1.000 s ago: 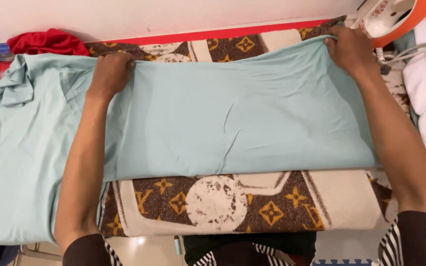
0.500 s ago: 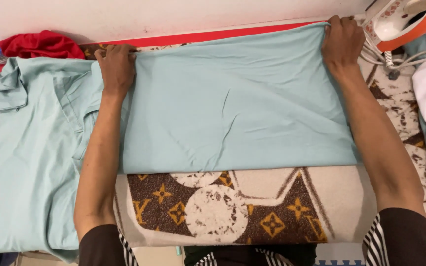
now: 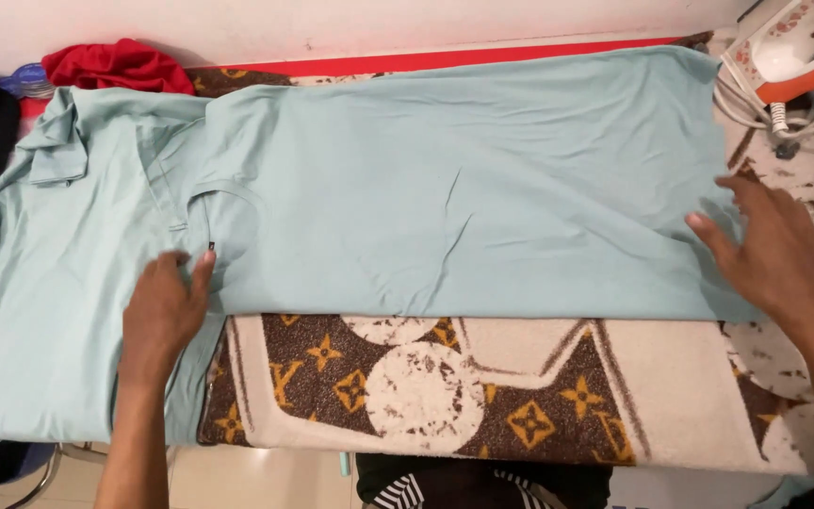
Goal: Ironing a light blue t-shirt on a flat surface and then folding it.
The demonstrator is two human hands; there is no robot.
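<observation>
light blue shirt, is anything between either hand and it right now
Nothing visible. The left hand lies flat on the light blue shirt near its pocket, and the right hand rests open on its right edge, both in direct contact.

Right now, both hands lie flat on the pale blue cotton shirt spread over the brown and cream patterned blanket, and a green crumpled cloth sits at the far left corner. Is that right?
Not quite: the crumpled cloth at the far left corner is red, not green, as the head view shows. The rest holds: the left hand and right hand lie flat on the pale blue cotton shirt over the brown and cream patterned blanket.
</observation>
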